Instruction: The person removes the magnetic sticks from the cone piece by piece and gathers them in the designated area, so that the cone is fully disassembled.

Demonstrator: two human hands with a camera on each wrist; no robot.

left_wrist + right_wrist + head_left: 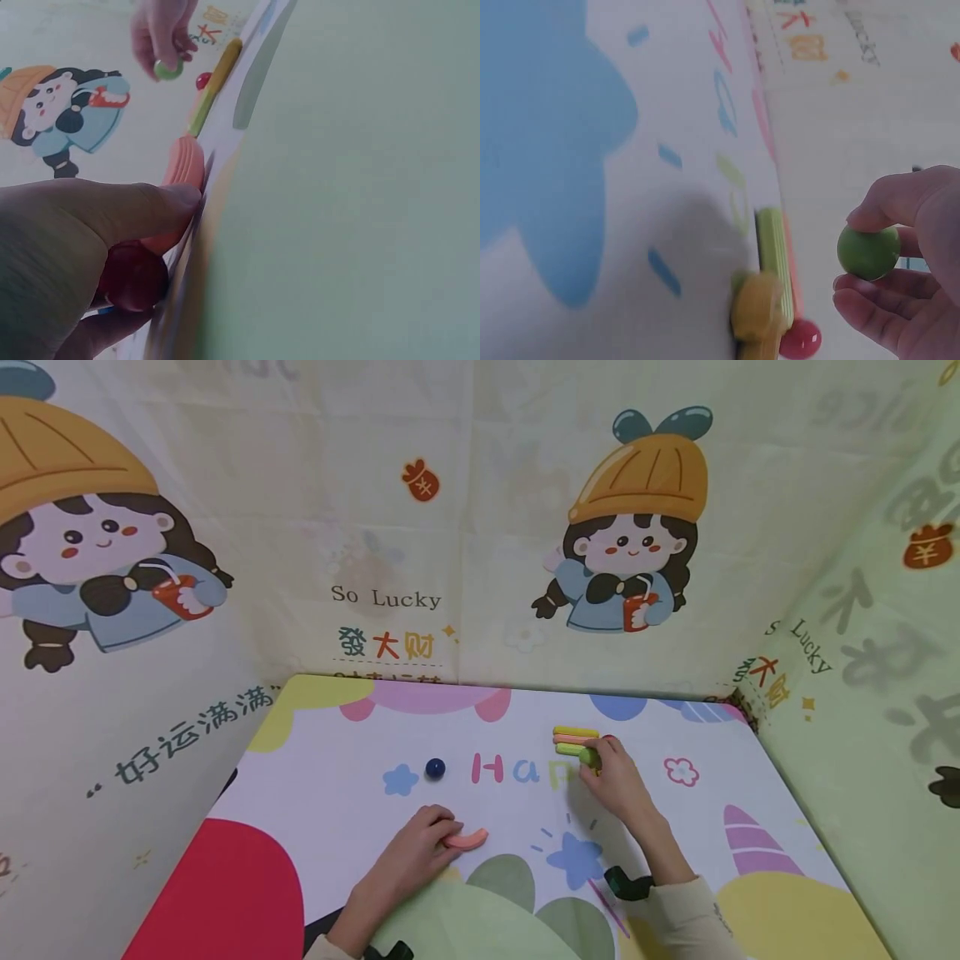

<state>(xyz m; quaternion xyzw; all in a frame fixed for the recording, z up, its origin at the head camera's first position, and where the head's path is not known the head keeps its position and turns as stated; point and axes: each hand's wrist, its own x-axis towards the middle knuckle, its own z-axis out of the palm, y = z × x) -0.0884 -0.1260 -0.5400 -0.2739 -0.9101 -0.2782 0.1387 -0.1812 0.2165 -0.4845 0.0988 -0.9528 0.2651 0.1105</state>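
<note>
My left hand (420, 852) pinches a curved salmon-pink stick (468, 840) low over the mat. Under that thumb, in the left wrist view, a dark red ball (135, 276) sits within the hand; the head view hides it. My right hand (618, 777) holds a green ball (868, 251) between thumb and fingertips. Beside it lie a yellow stick (576, 731), a pink stick (572, 739) and a light green stick (570, 749), side by side. A red ball (801, 339) is at their end. A blurred yellow piece (757, 315) stands near the green stick.
A dark blue ball (435, 768) rests left of the printed letters. The patterned mat (337, 777) covers the table. Printed cloth walls (480, 543) enclose its back and sides.
</note>
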